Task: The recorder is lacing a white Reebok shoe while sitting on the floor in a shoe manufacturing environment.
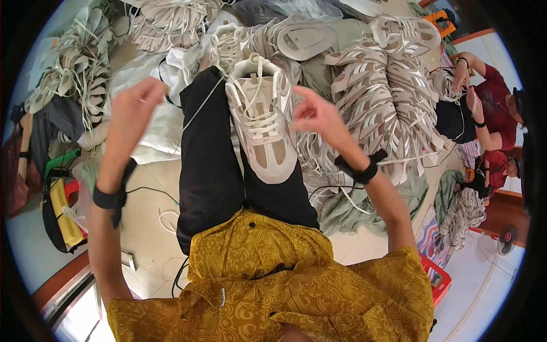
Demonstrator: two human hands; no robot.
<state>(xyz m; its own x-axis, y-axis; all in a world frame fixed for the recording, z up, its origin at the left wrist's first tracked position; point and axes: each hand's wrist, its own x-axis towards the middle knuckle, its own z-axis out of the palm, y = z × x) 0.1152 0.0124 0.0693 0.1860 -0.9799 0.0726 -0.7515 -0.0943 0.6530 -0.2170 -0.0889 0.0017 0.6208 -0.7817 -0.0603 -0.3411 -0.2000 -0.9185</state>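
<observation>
A beige and white sneaker [268, 142] with cream laces [263, 126] rests on my black-trousered lap, toe toward me. My left hand [137, 102] is raised to its left, away from it, fingers closed in a pinch. Whatever those fingers hold is too small or blurred to make out. A thin pale cord [202, 105] slants from near the shoe's collar across my left thigh. Close by the sneaker's right side is my right hand [320, 118], a little blurred, its fingers bent and apart with nothing visible between them. Both wrists wear black bands.
Stacked beige shoe uppers [393, 102] lie at the right, with more uppers [74, 74] at the far left. Another laced shoe [227, 47] sits just beyond my lap. Co-workers in dark red sit at the right. A black and yellow bag [65, 214] stands left.
</observation>
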